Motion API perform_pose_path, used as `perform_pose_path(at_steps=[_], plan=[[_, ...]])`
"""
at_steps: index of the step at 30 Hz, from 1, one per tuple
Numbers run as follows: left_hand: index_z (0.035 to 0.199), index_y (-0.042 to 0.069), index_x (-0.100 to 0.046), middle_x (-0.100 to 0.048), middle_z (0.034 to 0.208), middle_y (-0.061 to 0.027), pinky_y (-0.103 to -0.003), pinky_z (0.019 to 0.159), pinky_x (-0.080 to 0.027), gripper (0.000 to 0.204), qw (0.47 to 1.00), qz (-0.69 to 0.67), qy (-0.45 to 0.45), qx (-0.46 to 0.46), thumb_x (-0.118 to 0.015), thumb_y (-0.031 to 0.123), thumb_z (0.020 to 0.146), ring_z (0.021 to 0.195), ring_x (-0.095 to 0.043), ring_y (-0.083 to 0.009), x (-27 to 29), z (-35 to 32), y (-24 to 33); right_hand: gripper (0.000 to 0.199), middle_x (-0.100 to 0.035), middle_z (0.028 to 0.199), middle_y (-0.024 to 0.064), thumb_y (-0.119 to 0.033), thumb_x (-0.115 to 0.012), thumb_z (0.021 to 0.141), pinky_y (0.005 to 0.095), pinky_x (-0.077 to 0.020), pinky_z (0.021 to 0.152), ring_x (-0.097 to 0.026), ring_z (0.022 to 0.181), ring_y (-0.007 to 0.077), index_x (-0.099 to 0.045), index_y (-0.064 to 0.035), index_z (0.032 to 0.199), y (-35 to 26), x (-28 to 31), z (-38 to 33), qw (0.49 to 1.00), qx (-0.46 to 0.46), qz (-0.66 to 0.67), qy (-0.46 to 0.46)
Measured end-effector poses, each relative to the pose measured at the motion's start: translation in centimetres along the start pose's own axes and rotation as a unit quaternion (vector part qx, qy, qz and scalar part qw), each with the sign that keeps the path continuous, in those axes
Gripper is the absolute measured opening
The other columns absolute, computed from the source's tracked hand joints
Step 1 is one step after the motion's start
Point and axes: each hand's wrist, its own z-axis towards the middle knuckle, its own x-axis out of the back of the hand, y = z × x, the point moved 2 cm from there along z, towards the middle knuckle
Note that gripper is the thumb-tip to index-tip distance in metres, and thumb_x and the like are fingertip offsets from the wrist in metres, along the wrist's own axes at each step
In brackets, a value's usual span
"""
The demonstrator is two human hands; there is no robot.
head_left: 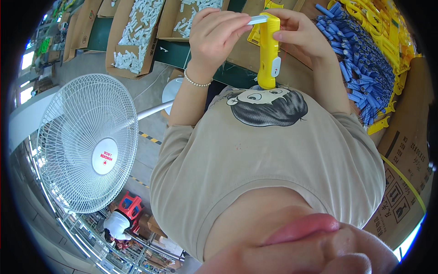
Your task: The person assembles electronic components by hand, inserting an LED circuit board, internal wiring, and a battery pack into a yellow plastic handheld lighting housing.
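My right hand (pixel 299 34) grips the upper end of a long yellow plastic casing (pixel 265 57), thumb and fingers closed around it. The casing stands nearly upright in front of my chest and carries a white switch plate (pixel 276 66) on its lower side. From the left, my left hand (pixel 219 36) pinches a thin, pale silvery strip (pixel 258 19) between thumb and fingers. The strip's far end meets the top of the casing; whether it goes inside cannot be made out.
Cardboard trays of small white parts (pixel 137 34) lie at the far left. Blue cylinders with wires (pixel 360 68) are heaped at the right beside yellow plastic parts (pixel 378 20). A large carton (pixel 401 164) stands near my right side, a white fan (pixel 89 141) at my left. Another person (pixel 117 226) is farther off.
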Motion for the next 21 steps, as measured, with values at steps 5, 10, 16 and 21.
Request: perform_pose_path(at_steps=[5,10,16,21], plan=[[0.103,0.004,-0.070,-0.068,0.105,-0.0108,-0.032,0.082,-0.052,0.027,0.966,-0.217,0.034,0.139,-0.076,0.001,0.077,0.094,-0.065,-0.0215,-2.2,-1.4,1.2,0.058,-0.065,0.112,0.0109,-0.019,-0.068,0.086,0.0302,-0.0533,0.084,-0.064,0.103,0.0161,-0.047,0.0013,0.136,-0.2,-1.0,-0.3,0.985,0.010,0.158,0.068],[0.138,0.004,-0.044,-0.054,0.123,-0.0111,-0.031,0.091,-0.051,0.055,0.606,-0.679,-0.006,0.414,-0.069,0.007,0.088,0.110,-0.058,-0.0174,-2.9,0.1,3.3,0.060,-0.065,0.111,0.0085,-0.026,-0.069,0.087,0.0284,-0.0568,0.071,-0.067,0.089,0.0148,-0.046,0.0007,0.136,-0.1,-2.2,-0.3,0.990,0.019,0.125,-0.055],[0.144,0.001,-0.032,-0.053,0.124,-0.0191,-0.038,0.094,-0.047,0.065,0.945,-0.165,-0.127,0.251,-0.062,0.024,0.092,0.114,-0.057,-0.0319,-2.5,-1.2,2.7,0.040,-0.064,0.111,0.0085,-0.004,-0.067,0.087,0.0283,-0.0527,0.084,-0.064,0.096,0.0160,-0.055,0.0035,0.125,-2.9,-2.5,1.1,0.974,0.069,0.101,0.189],[0.145,0.000,-0.028,-0.047,0.135,-0.0248,-0.042,0.096,-0.046,0.066,0.907,-0.242,-0.090,0.333,-0.060,0.019,0.090,0.117,-0.054,-0.0394,-2.7,-1.9,3.5,0.025,-0.067,0.101,0.0087,-0.005,-0.066,0.089,0.0257,-0.0539,0.075,-0.066,0.085,0.0151,-0.063,0.0028,0.112,-2.7,-2.4,1.0,0.967,-0.006,-0.048,0.251]])
